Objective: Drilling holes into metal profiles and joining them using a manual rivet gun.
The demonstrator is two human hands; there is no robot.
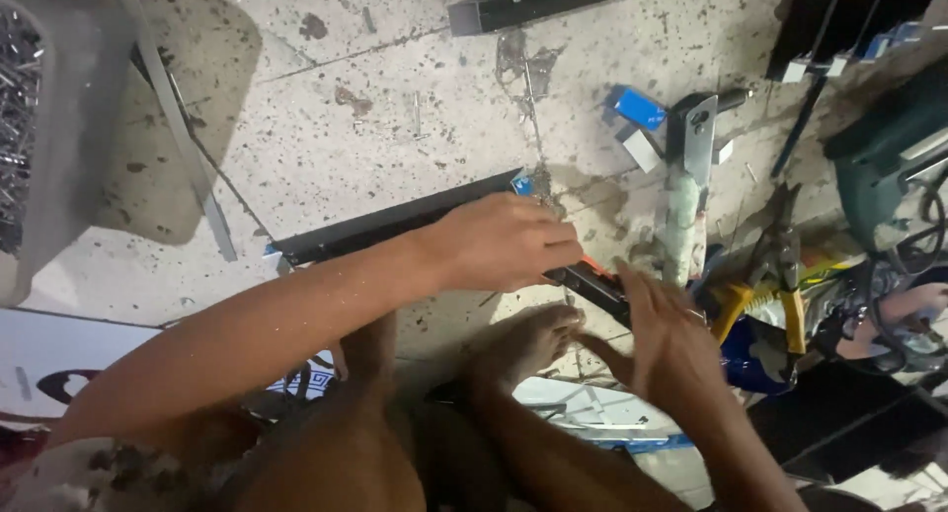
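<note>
A long black metal bar (395,221) lies on the stained concrete floor (355,107), running from lower left to upper right. My left hand (504,240) is closed over its right end, where it meets a second short black piece (595,287). My right hand (667,339) hovers beside that short piece with fingers spread, its fingertips near the joint; it is blurred and holds nothing I can see. My bare foot (523,344) rests on the floor just below the joint.
Snips with yellow handles (780,265), a grey metal bracket (696,137) and blue-and-white bits (637,107) lie at the right. A green power tool (889,147) sits at far right. Another black bar (553,0) lies at the top, a box of metal fasteners (18,117) at the far left.
</note>
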